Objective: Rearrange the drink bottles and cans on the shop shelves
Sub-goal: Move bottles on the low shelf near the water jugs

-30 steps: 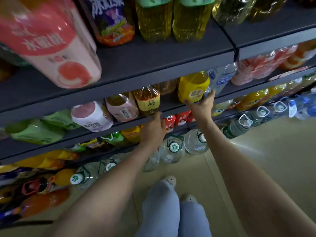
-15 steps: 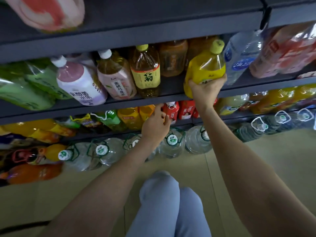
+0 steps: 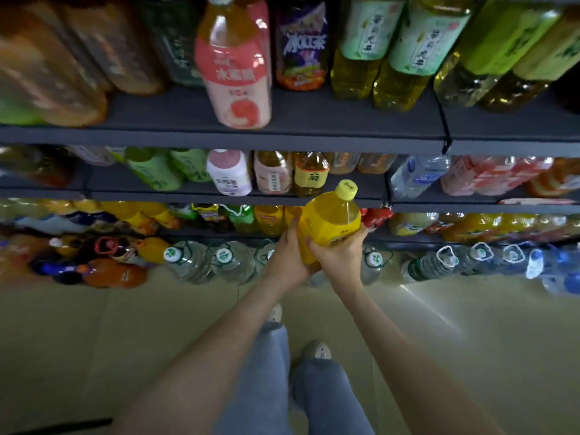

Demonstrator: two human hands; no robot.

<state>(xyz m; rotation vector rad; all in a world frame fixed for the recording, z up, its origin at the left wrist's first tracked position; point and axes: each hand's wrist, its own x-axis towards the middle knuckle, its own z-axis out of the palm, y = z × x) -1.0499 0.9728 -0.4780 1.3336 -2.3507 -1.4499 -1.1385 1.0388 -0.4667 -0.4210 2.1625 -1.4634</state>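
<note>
Two legs in grey trousers (image 3: 273,387) stand on the tan floor (image 3: 94,340). Both arms reach out. The left hand (image 3: 287,259) and the right hand (image 3: 340,257) curl their fingers round the bottom half of a yellow bottle (image 3: 329,221). The bottle is up in the air in front of the shelves. Its long side runs mostly up and down but leans a little. Its yellow cap (image 3: 346,189) points up and to the right, at the front edge of the middle shelf (image 3: 188,197). A brown bottle (image 3: 310,174) stands on that shelf behind it.

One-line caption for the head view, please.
A yellow bottle held by the left hand and right hand in front of stocked drink shelves.
</note>
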